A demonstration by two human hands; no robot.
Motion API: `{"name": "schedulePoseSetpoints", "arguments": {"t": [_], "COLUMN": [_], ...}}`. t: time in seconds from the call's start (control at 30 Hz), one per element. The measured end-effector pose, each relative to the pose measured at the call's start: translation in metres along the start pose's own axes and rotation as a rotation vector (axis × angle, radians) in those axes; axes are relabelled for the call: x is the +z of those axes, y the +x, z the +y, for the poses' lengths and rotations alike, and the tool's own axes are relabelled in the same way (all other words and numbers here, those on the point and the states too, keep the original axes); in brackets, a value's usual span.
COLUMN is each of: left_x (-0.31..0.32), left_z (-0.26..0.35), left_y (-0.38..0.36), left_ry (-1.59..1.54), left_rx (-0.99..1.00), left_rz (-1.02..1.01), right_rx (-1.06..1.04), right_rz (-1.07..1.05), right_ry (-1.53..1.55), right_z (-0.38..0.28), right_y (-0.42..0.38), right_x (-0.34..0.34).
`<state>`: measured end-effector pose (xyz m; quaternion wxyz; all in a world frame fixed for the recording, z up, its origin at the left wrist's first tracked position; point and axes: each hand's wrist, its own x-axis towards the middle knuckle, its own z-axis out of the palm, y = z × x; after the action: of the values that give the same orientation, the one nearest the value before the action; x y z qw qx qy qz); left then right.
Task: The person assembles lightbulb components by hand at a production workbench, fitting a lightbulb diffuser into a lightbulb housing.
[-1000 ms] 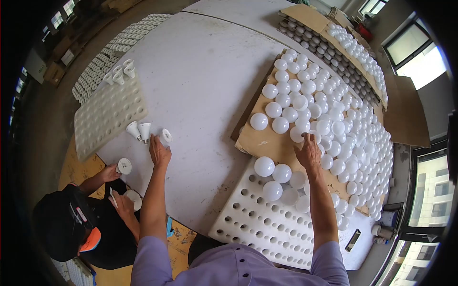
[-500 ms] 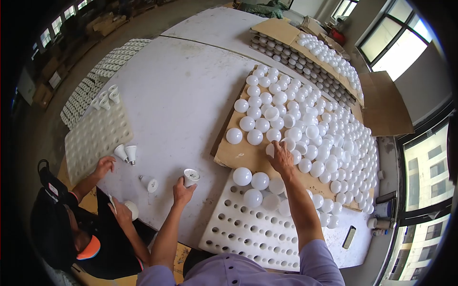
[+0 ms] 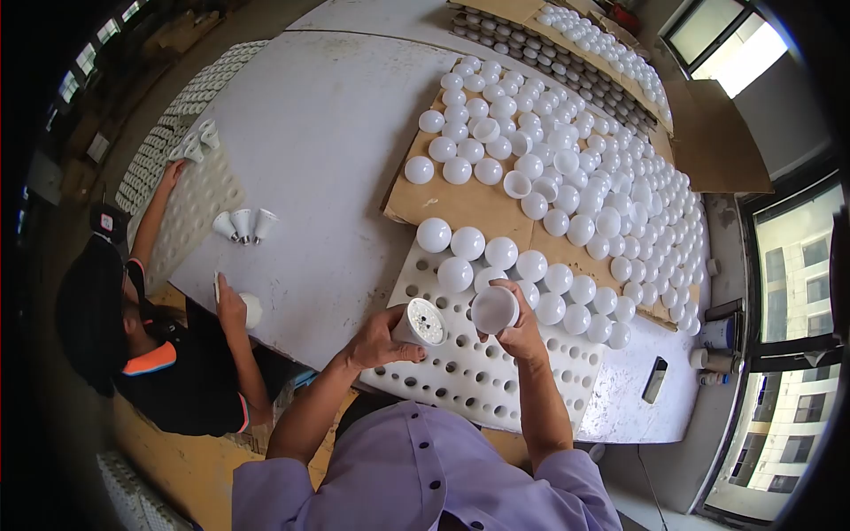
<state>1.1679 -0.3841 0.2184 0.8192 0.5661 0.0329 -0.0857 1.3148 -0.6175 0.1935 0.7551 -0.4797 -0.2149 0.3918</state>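
A white LED bulb base [image 3: 426, 322] is gripped in my left hand [image 3: 379, 342], its round open face with a flat board turned up toward me. Just to its right, my right hand [image 3: 521, 332] has its fingers round a white bulb cover [image 3: 493, 310], whose hollow opening faces me. The two parts are apart, with a small gap between them. Both hands are above the white foam tray [image 3: 416, 376], which has rows of holes. Round white bulbs [image 3: 502, 253] stand in the tray's far rows.
Many loose bulb covers [image 3: 567, 161] lie on a cardboard sheet [image 3: 460, 202] beyond the tray. At the left, a co-worker [image 3: 177, 372] reaches toward bulb bases on another foam tray [image 3: 212, 181]. Several bulb bases [image 3: 242, 225] stand on the table nearby. A phone-like object [image 3: 655, 380] lies at right.
My right hand has lifted a cover from the cardboard and come back toward me. My left hand has carried the bulb base rightward, over the tray. The co-worker's arm has reached farther out.
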Motion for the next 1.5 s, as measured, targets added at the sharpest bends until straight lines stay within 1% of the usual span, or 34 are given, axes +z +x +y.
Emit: {"name": "schedulePoseSetpoints", "arguments": {"t": [0.03,0.1,0.13,0.17,0.23,0.3,0.37,0.53,0.57,0.6,0.63,0.67,0.7,0.73,0.8,0.93,1.0,1.03,1.07,1.1,1.13,1.17,1.2,1.23,1.3,1.4,1.5], "left_x": [0.005,0.013,0.014,0.015,0.020,0.021,0.023,0.027,0.027,0.026,0.026,0.026,0.026,0.026,0.028,0.029,0.029,0.030,0.030,0.032,0.033,0.034,0.038,0.040,0.044,0.049,0.046], "left_z": [0.002,0.003,0.002,0.004,0.006,0.004,0.004,0.008,0.006,0.003,0.002,0.001,0.004,0.005,0.004,0.002,0.005,0.006,0.004,0.001,0.000,-0.002,0.002,0.006,0.007,0.014,0.013], "left_y": [-0.001,-0.002,-0.004,-0.005,-0.009,-0.013,-0.016,-0.025,-0.027,-0.028,-0.030,-0.031,-0.032,-0.033,-0.034,-0.036,-0.036,-0.036,-0.036,-0.037,-0.037,-0.037,-0.037,-0.038,-0.040,-0.042,-0.041], "left_ry": [0.000,0.098,0.128,0.132,0.211,0.234,0.255,0.367,0.365,0.411,0.456,0.455,0.539,0.623,0.632,0.665,0.681,0.700,0.699,0.676,0.652,0.650,0.717,0.785,0.780,0.771,0.757], "left_rx": [-0.010,-0.027,-0.052,-0.055,-0.105,-0.100,-0.091,-0.112,-0.112,-0.072,-0.032,-0.033,-0.072,-0.111,-0.118,-0.130,-0.167,-0.203,-0.203,-0.137,-0.072,-0.072,-0.072,-0.073,-0.065,-0.066,-0.066], "left_rz": [0.006,-0.098,-0.124,-0.129,-0.140,-0.156,-0.164,-0.143,-0.139,-0.130,-0.121,-0.118,-0.126,-0.135,-0.132,-0.131,-0.141,-0.151,-0.151,-0.150,-0.148,-0.148,-0.163,-0.183,-0.186,-0.198,-0.199], "right_rx": [0.006,-0.078,-0.092,-0.096,-0.004,0.012,-0.084,-0.061,-0.062,-0.064,-0.062,-0.055,-0.048,-0.047,0.102,0.136,-0.016,-0.015,-0.209,-0.400,-0.398,-0.438,-0.476,-0.473,-0.541,-0.525,-0.525], "right_rz": [0.000,-0.002,-0.052,-0.047,-0.019,-0.025,-0.122,-0.160,-0.180,-0.200,-0.203,-0.242,-0.280,-0.282,-0.343,-0.348,-0.299,-0.299,-0.262,-0.224,-0.224,-0.177,-0.128,-0.122,-0.087,-0.041,-0.074], "right_ry": [0.010,-0.120,-0.166,-0.164,-0.222,-0.241,-0.489,-0.611,-0.723,-0.835,-0.835,-0.959,-1.083,-1.083,-1.142,-1.124,-1.026,-1.026,-0.996,-0.959,-0.960,-0.924,-0.886,-0.883,-0.764,-0.730,-0.742], "right_z": [0.002,0.001,-0.002,-0.006,-0.011,-0.010,-0.010,-0.013,-0.016,-0.019,-0.020,-0.021,-0.022,-0.023,-0.026,-0.021,-0.009,-0.005,0.000,0.003,0.007,0.011,0.014,0.018,0.023,0.021,0.020], "right_y": [-0.006,-0.017,-0.023,-0.028,-0.039,-0.044,-0.045,-0.048,-0.048,-0.049,-0.050,-0.050,-0.050,-0.050,-0.049,-0.051,-0.053,-0.053,-0.052,-0.052,-0.055,-0.059,-0.063,-0.065,-0.068,-0.071,-0.066], "right_x": [0.008,0.027,0.032,0.037,0.045,0.046,0.047,0.060,0.063,0.067,0.070,0.073,0.076,0.080,0.086,0.092,0.091,0.093,0.097,0.100,0.102,0.103,0.104,0.104,0.104,0.108,0.107]}}
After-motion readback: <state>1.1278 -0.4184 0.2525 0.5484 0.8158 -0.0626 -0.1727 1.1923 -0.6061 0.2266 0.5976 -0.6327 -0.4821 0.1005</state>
